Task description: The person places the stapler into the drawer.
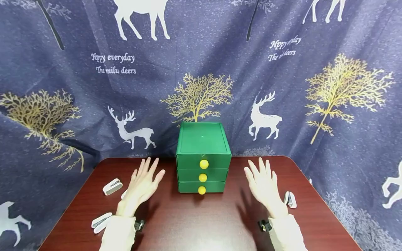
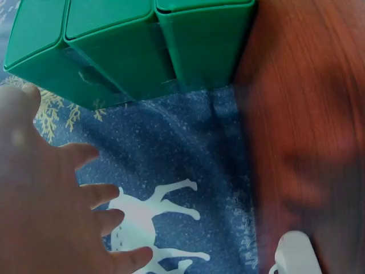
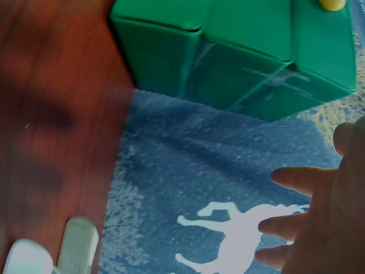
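My left hand [image 1: 142,184] hovers over the table, left of a green three-drawer box [image 1: 202,137], its fingers spread and holding nothing. Fingers straight and spread, my right hand [image 1: 263,183] hangs on the box's other side, also without anything in it. Each drawer of the box has a round yellow knob [image 1: 204,164] on its front, and all three drawers are closed. Close to my right wrist lies a white stapler [image 1: 290,199]. In the left wrist view, the spread left hand [image 2: 51,194] appears beside the box's side.
Two more white staplers lie at the table's left, one farther back [image 1: 112,187] and one nearer [image 1: 102,222]; a white thing is partly hidden behind my left hand. The reddish-brown table [image 1: 204,219] ends at a blue deer-patterned cloth [image 1: 201,52] behind the box.
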Motion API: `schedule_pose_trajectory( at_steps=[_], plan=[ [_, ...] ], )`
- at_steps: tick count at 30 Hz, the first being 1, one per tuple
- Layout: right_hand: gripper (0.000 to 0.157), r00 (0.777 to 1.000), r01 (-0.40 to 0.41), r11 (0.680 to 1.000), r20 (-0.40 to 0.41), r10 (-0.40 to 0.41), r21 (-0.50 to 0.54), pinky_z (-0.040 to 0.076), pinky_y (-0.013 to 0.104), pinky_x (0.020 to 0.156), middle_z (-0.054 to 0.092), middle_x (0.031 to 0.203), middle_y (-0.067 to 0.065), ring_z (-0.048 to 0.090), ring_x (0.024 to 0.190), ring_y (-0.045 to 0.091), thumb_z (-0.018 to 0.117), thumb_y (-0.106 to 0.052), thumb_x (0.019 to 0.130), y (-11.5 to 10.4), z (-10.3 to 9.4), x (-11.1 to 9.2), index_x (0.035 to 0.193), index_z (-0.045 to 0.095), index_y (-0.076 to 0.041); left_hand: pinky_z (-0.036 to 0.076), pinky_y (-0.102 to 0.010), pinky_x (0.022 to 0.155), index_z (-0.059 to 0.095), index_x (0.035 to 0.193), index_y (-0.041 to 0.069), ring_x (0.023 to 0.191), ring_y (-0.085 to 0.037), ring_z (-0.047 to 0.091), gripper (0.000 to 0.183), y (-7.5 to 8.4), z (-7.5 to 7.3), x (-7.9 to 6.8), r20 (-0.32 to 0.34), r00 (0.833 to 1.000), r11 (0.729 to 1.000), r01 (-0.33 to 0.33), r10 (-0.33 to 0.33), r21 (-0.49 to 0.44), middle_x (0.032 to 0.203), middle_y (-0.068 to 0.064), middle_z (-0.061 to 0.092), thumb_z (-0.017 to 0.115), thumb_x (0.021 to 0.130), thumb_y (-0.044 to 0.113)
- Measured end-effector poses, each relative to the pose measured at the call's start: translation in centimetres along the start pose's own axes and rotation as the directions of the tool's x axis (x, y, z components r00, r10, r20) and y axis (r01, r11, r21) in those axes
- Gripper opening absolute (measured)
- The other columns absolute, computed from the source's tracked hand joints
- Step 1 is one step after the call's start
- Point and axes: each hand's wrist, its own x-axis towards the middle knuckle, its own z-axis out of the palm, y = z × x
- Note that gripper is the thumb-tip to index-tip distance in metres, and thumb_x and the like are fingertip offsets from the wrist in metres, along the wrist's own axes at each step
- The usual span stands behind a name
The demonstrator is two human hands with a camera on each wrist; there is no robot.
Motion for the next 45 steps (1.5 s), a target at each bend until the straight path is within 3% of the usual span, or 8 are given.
schedule_pose_trajectory(
  at_steps=[1, 6, 16, 21, 26, 29, 36, 45],
  plan=[
    [0.056, 0.996, -0.064, 0.998, 0.061, 0.063, 0.015, 0.017, 0.07, 0.102, 0.029, 0.151, 0.027, 0.014, 0.142, 0.047, 0.03, -0.047, 0.105, -0.4, -1.0, 0.9, 0.143, 0.047, -0.01, 0.013, -0.064, 0.109, 0.029, 0.154, 0.015, 0.147, -0.037, 0.007, 0.073, 0.0, 0.1, 0.1, -0.003, 1.0, 1.0, -0.001, 0.001, -0.012, 0.159, -0.019, 0.019, 0.03, 0.1, 0.063],
    [0.05, 0.989, -0.083, 0.997, 0.123, 0.081, 0.006, 0.021, 0.069, 0.102, 0.03, 0.151, 0.027, 0.016, 0.141, 0.049, 0.035, -0.04, 0.106, -1.4, -1.8, 1.2, 0.141, 0.051, -0.007, 0.021, -0.064, 0.107, 0.033, 0.153, 0.014, 0.146, -0.038, 0.013, 0.068, 0.3, 0.9, 0.9, -0.028, 0.999, 0.998, -0.017, 0.016, -0.055, 0.157, -0.02, 0.025, 0.03, 0.102, 0.058],
    [0.039, 0.998, 0.022, 0.989, -0.059, -0.014, 0.149, 0.027, 0.066, 0.103, 0.043, 0.141, 0.03, 0.027, 0.136, 0.051, 0.049, -0.028, 0.102, -3.8, -2.1, 1.3, 0.127, 0.062, -0.001, 0.025, -0.06, 0.108, 0.041, 0.149, 0.011, 0.144, -0.031, 0.023, 0.063, 2.5, 1.2, 2.7, -0.048, 0.998, 0.947, 0.014, -0.031, -0.321, 0.154, -0.015, 0.033, 0.028, 0.104, 0.053],
    [0.034, 0.974, 0.127, 0.967, -0.212, -0.08, 0.22, 0.029, 0.06, 0.104, 0.051, 0.133, 0.028, 0.037, 0.13, 0.049, 0.064, -0.02, 0.093, -5.0, -1.8, 1.6, 0.119, 0.065, 0.001, 0.03, -0.046, 0.11, 0.049, 0.143, 0.009, 0.135, -0.028, 0.04, 0.056, 3.8, 1.0, 3.9, -0.144, 0.99, 0.916, -0.06, 0.003, -0.397, 0.144, -0.012, 0.046, 0.03, 0.106, 0.047],
    [0.03, 0.954, 0.189, 0.946, -0.276, -0.114, 0.264, 0.031, 0.053, 0.1, 0.054, 0.125, 0.023, 0.044, 0.121, 0.042, 0.068, -0.014, 0.089, -6.1, -1.7, 1.7, 0.116, 0.066, 0.0, 0.034, -0.045, 0.107, 0.055, 0.137, 0.007, 0.128, -0.028, 0.047, 0.053, 5.0, 0.9, 4.6, -0.2, 0.98, 0.887, -0.08, -0.014, -0.454, 0.136, -0.014, 0.054, 0.033, 0.106, 0.044],
    [0.028, 0.953, 0.197, 0.936, -0.282, -0.113, 0.29, 0.033, 0.052, 0.097, 0.055, 0.122, 0.021, 0.046, 0.116, 0.039, 0.068, -0.012, 0.088, -6.9, -1.7, 1.7, 0.114, 0.067, -0.001, 0.041, -0.044, 0.099, 0.058, 0.133, 0.008, 0.116, -0.028, 0.057, 0.05, 5.5, 1.0, 4.9, -0.215, 0.974, 0.853, -0.056, -0.067, -0.519, 0.125, -0.015, 0.061, 0.036, 0.106, 0.043],
    [0.023, 0.953, 0.193, 0.924, -0.288, -0.097, 0.33, 0.037, 0.042, 0.092, 0.059, 0.113, 0.016, 0.049, 0.108, 0.032, 0.069, -0.009, 0.088, -8.3, -1.3, 1.8, 0.11, 0.069, -0.001, 0.054, -0.041, 0.082, 0.061, 0.125, 0.005, 0.094, -0.032, 0.067, 0.041, 6.3, 1.0, 5.6, -0.24, 0.958, 0.706, -0.061, -0.157, -0.705, 0.113, -0.018, 0.065, 0.045, 0.105, 0.037],
    [0.021, 0.96, 0.156, 0.943, -0.271, -0.075, 0.295, 0.048, 0.041, 0.079, 0.066, 0.099, 0.004, 0.058, 0.093, 0.022, 0.072, -0.014, 0.088, -9.7, -0.2, 1.8, 0.107, 0.071, -0.008, 0.056, -0.039, 0.075, 0.066, 0.114, 0.001, 0.082, -0.019, 0.066, 0.036, 6.8, 0.9, 6.7, -0.216, 0.953, 0.601, -0.047, -0.212, -0.798, 0.1, -0.017, 0.066, 0.057, 0.1, 0.032]
  ],
)
